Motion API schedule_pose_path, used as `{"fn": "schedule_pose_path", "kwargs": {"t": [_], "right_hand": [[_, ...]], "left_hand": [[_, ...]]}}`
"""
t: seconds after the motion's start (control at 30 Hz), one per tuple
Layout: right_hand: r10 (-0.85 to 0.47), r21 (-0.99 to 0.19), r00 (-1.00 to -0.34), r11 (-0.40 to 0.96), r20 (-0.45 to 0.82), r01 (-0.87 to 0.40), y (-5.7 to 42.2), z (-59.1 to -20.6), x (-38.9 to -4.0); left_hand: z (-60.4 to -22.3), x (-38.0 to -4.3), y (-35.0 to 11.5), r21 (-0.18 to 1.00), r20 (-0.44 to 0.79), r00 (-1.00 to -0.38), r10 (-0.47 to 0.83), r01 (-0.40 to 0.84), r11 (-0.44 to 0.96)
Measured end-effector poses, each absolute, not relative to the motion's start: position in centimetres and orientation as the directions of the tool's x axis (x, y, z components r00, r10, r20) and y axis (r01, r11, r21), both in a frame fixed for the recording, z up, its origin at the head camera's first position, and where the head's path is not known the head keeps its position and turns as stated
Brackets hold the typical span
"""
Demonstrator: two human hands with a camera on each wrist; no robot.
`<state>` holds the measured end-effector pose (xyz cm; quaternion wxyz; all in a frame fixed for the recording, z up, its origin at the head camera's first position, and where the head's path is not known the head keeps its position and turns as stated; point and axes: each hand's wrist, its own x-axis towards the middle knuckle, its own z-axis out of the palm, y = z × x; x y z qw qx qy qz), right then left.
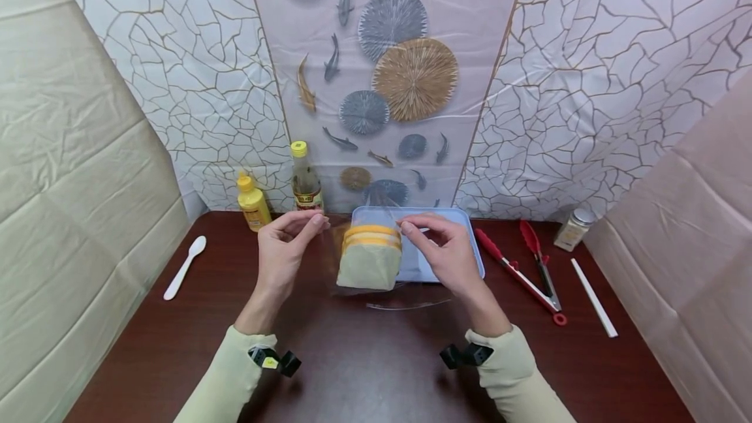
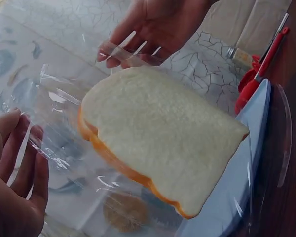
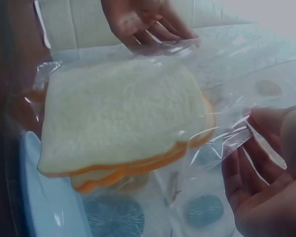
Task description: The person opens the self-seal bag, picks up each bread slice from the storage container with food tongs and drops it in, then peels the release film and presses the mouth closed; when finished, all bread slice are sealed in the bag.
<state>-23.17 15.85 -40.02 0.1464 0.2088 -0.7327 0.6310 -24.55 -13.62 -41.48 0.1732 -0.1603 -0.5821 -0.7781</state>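
Note:
Slices of white bread with orange-brown crust (image 1: 370, 263) hang inside a clear plastic bag (image 3: 227, 143) above the table. My left hand (image 1: 284, 250) pinches one upper edge of the bag between thumb and fingers. On the other side, my right hand (image 1: 443, 250) pinches the opposite edge the same way. The bread lies between the two hands, stacked, and neither hand touches it. Both wrist views show the film stretched around the bread (image 2: 163, 133). Behind and below the bag, a light blue tray (image 1: 470, 230) rests on the table, partly hidden.
At the back left stand a yellow squeeze bottle (image 1: 254, 204) and a yellow-capped glass bottle (image 1: 305, 178). A white spoon (image 1: 185, 267) lies at left. On the right are red-handled tongs (image 1: 517, 273), a seasoning jar (image 1: 574, 230) and a white stick (image 1: 595, 299).

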Motion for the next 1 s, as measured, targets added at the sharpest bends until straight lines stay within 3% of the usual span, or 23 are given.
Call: {"fn": "schedule_pose_path", "kwargs": {"t": [0.23, 0.5, 0.7, 0.9, 1.0], "right_hand": [[-0.016, -0.837, -0.839, 0.072, 0.544, -0.543, 17.0, -39.1, -23.1], [-0.096, -0.829, -0.835, 0.109, 0.541, -0.549, 16.8, -39.1, -23.4], [-0.093, -0.842, -0.847, 0.094, 0.524, -0.531, 17.1, -39.8, -23.7], [0.025, -0.845, -0.845, 0.068, 0.534, -0.531, 18.0, -39.9, -24.2], [0.073, -0.837, -0.834, 0.083, 0.547, -0.542, 18.4, -39.4, -24.2]], "left_hand": [[-40.2, -24.4, -13.7, 0.798, 0.505, -0.85, -0.152, 0.526, -0.294], [-38.7, -25.2, -12.4, 0.779, 0.495, -0.847, -0.193, 0.531, -0.334], [-38.9, -26.0, -10.8, 0.82, 0.465, -0.878, -0.11, 0.474, -0.32], [-39.2, -26.3, -11.2, 0.789, 0.459, -0.859, -0.227, 0.512, -0.34], [-39.1, -26.5, -11.4, 0.776, 0.479, -0.85, -0.22, 0.527, -0.346]]}}
